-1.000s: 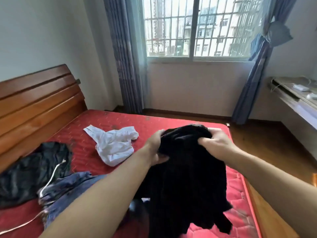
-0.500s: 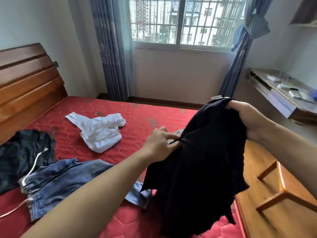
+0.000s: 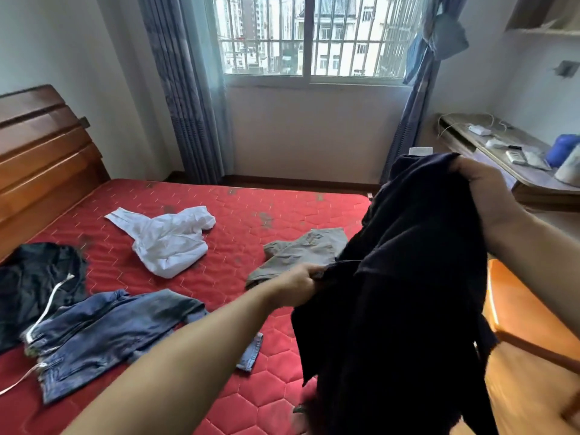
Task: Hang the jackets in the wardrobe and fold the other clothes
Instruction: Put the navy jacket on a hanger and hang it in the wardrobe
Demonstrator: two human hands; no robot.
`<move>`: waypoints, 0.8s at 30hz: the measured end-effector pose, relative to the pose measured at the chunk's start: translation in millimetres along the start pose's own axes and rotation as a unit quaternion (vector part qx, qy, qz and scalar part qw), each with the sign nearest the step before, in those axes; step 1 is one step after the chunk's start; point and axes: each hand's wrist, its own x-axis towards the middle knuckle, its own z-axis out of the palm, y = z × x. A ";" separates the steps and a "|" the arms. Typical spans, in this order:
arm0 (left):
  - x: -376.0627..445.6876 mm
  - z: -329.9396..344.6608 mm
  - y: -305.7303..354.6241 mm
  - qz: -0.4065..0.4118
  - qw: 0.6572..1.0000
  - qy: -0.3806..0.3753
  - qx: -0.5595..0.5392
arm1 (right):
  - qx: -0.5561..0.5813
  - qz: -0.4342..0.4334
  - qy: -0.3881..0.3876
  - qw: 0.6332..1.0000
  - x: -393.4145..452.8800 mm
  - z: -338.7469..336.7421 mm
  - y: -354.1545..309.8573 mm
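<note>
Both grips clutch the black garment (image 3: 408,293): right hand (image 3: 489,196) bunches its top edge high, left hand (image 3: 301,282) pinches a lower fold, lifted over the red bed's (image 3: 251,215) right edge.

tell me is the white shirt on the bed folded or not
Not folded: the white shirt lies crumpled in a loose heap on the red quilted mattress.

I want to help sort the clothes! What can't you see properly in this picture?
Head view only:
- Black garment, gripped by the left hand and right hand: bunched, so its type is unclear; bottom edge cuts it off.
- Khaki garment: partly behind the black one.
- Dark garment with white drawstring: cut off at the left edge.
- Wardrobe: not in view.
</note>
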 end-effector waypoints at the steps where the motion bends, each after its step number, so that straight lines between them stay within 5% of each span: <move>1: -2.3 -6.4 6.8 -0.003 0.999 0.016 -0.028 | -0.001 0.009 -0.008 1.000 0.5 -8.4 2.4; 6: -17.4 -30.8 64.1 0.046 0.997 0.069 -0.010 | -0.091 0.071 -0.005 0.993 3.8 -21.4 44.9; 9: -22.4 -29.2 106.8 0.066 0.989 0.130 0.020 | -0.377 0.066 -0.091 0.919 5.2 -14.9 72.2; 11: -26.8 -36.5 131.9 0.090 0.979 0.180 0.041 | -0.464 0.060 -0.166 0.868 0.1 -5.1 73.9; 15: -41.5 -51.3 165.2 0.119 0.974 0.152 0.122 | -0.367 -0.072 -0.288 0.882 -18.0 30.0 51.4; 18: -49.9 -55.9 174.0 0.106 0.969 0.123 0.185 | -0.365 -0.167 -0.235 0.885 -24.3 58.1 53.6; 21: -61.8 -76.3 172.5 0.074 0.972 0.131 0.178 | -0.196 -0.096 -0.193 0.957 -27.4 71.8 45.6; 24: -75.9 -99.5 161.2 0.035 0.974 0.142 0.176 | -0.104 -0.035 -0.206 0.972 -27.2 75.6 27.6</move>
